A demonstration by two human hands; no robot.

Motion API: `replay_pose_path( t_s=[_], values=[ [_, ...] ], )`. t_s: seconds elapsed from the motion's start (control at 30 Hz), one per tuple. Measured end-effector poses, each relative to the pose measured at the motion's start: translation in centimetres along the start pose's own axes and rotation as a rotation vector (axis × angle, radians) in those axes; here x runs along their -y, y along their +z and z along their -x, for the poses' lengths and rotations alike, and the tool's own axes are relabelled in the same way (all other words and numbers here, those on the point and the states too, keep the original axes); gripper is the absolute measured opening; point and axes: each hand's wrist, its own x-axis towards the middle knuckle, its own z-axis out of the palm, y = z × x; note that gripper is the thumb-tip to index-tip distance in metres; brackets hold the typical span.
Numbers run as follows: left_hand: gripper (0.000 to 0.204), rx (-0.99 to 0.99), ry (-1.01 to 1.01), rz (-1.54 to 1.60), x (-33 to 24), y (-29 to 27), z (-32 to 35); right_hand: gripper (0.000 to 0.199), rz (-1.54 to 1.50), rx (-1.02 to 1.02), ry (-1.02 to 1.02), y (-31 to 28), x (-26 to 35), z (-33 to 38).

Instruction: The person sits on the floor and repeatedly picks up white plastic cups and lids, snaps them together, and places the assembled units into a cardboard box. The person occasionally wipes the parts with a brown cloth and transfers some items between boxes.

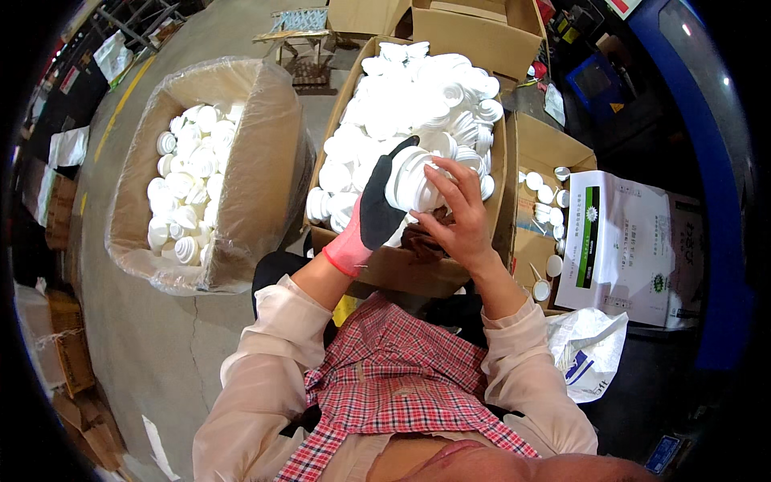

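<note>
Over the middle cardboard box (385,269), the gloved left hand (373,213) grips a white ringed lid (409,183) from its left side, one fingertip reaching past the far rim, the remaining fingers mostly hidden; the bare right hand (466,213) holds the lid's right side, thumb and fingers curved, moderately apart. Just under the right hand: crumpled brown material (426,241), kind unclear. Beyond, heaped white lids (426,88) fill this box; plastic-lined box (269,153) to the left holds more, low box (554,138) to the right holds small white pieces (546,194).

White pieces (411,186) partly hide the left hand (377,213)
</note>
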Motion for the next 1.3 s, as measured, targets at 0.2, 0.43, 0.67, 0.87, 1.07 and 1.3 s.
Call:
replay_pose_path(
  t_s=[0.2,0.43,0.67,0.87,1.07,1.3],
  values=[
    [0.058,0.011,0.032,-0.023,-0.6,0.1,-0.1,0.067,-0.008,-0.001,0.022,0.0,-0.1,0.0],
    [0.057,0.008,-0.181,0.383,-1.4,0.3,0.4,0.068,-0.041,0.021,0.048,0.4,-0.1,0.2],
    [0.068,0.091,-0.348,0.507,-1.8,1.3,0.1,0.048,-0.655,-0.277,0.526,1.8,-1.4,0.5],
    [0.052,-0.025,-0.3,-0.277,1.3,4.3,2.5,0.062,-0.381,-0.328,0.805,2.3,-4.3,1.8],
    [0.047,-0.104,-0.341,-0.454,1.6,5.2,2.9,0.065,-0.331,-0.299,0.775,3.6,-6.3,2.0],
    [0.052,-0.401,-0.615,0.535,3.6,-0.2,0.9,0.045,-0.757,-0.307,0.877,4.3,-8.1,1.4]
  ],
)
